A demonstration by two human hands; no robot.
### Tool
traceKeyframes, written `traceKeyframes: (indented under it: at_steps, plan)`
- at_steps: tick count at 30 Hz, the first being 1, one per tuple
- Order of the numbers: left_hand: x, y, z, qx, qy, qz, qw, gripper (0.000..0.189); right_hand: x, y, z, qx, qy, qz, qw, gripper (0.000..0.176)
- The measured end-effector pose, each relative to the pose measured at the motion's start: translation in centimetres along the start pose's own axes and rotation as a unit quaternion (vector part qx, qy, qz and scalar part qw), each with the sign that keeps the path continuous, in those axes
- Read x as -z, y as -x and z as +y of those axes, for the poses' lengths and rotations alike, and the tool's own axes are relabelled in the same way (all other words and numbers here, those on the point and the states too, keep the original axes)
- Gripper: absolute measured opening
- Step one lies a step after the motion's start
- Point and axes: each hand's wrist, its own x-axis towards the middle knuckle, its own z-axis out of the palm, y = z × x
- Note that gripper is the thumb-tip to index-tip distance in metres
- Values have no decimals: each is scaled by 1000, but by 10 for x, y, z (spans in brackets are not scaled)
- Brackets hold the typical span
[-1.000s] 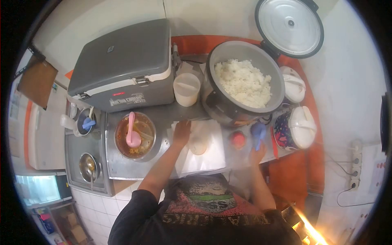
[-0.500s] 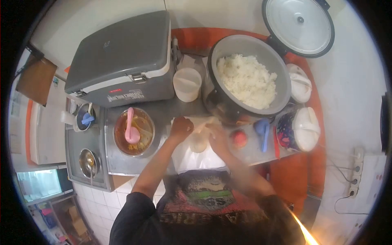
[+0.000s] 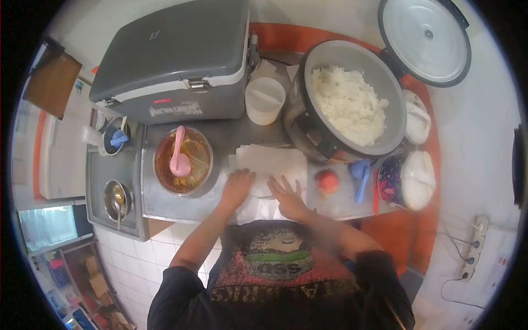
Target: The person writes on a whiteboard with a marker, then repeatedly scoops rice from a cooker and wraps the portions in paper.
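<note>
Paper (image 3: pixel 275 160) lies in overlapping pale sheets on the steel counter (image 3: pixel 228 135), and from my remote view through the head camera I see both hands at its near part. My right hand (image 3: pixel 290 198) rests there with its fingers spread wide, pointing away from the body. My left hand (image 3: pixel 237 190) sits at the near left side, fingers closer together; I cannot tell whether they pinch a sheet or only press on it. To the left of the paper I have a bowl (image 3: pixel 160 157) with a pink ladle (image 3: pixel 179 159) in it. To the right lie a small red object (image 3: pixel 327 181), too unclear for me to name, and a blue spoon (image 3: pixel 360 179), with a lidded tub (image 3: pixel 417 180) just beyond. Behind the paper I make out a cup (image 3: pixel 265 104), and, towards the right, the cooker (image 3: pixel 303 121), its lid (image 3: pixel 426 38) raised and rice (image 3: pixel 349 104) heaped inside.
</note>
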Motion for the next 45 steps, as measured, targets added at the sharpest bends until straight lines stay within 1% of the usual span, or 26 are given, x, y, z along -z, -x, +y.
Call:
traceKeyframes:
  at_steps: [2,5,7,8,11,13,14,15,16,18,21,22,25,26,27,28,31,34,35,37,38,40,41,43,44,45]
  plan:
    - [-23,14,-29,61,17,13,998,13,-12,12,5,0,4,14,1000,84]
    - [-38,20,-42,153,184,8,971,19,-15,20,9,-4,9,36,999,84]
    - [-47,19,-44,203,241,32,949,21,-16,23,9,-7,18,47,999,84]
    - [-47,19,-42,227,269,43,935,22,-18,24,10,-9,23,61,998,82]
    - [-50,29,-18,397,333,70,853,30,-23,25,11,-15,25,85,996,75]
    - [-31,49,10,268,266,2,926,40,-16,25,9,-18,17,81,996,70]
    - [-22,53,19,299,264,-167,902,40,-16,26,9,-11,17,84,996,67]
    - [-18,57,24,321,255,-331,850,40,-16,26,9,-3,16,86,996,64]
    - [-21,63,28,373,364,-324,789,38,-15,27,9,5,16,88,996,61]
    - [-33,74,32,457,560,-292,626,35,-7,33,4,5,-23,102,995,57]
    - [-33,61,33,462,799,-135,359,30,-4,40,-4,5,-33,135,990,51]
    - [-19,50,42,453,837,-82,296,33,-4,40,-7,6,-26,149,988,50]
    - [-11,37,49,445,828,23,341,26,-29,24,1,-18,41,219,975,37]
    - [2,26,54,328,686,91,643,25,-28,20,3,-14,36,220,975,34]
    - [20,13,61,170,454,147,862,24,-26,16,5,-10,31,219,975,31]
    - [29,4,64,-9,165,184,969,23,-25,13,7,-7,25,217,976,29]
    - [14,-13,51,-97,70,4,993,17,-12,-4,12,-18,-11,165,986,24]
    - [-14,-22,27,-59,82,-124,987,19,1,-14,36,30,-2,122,992,20]
    - [-17,-22,21,-31,101,-132,986,18,3,-14,44,36,8,95,995,20]
    - [-19,-14,12,27,139,-151,978,18,-12,-17,68,13,-83,115,990,17]
    - [-16,-10,7,52,151,-137,978,16,-12,-18,70,2,-128,124,984,16]
    - [-14,-4,0,101,177,-110,973,14,-16,-14,68,1,-151,209,966,13]
    - [-10,-5,3,71,154,-38,985,13,-18,-11,66,0,-161,251,954,12]
    - [0,-6,8,11,105,105,989,11,-25,-12,55,-12,-76,322,944,13]
    - [-8,-3,9,57,160,88,982,11,-29,-14,50,-17,-33,356,934,13]
    - [-19,0,11,102,213,70,969,11,-32,-14,47,-42,-40,321,945,15]
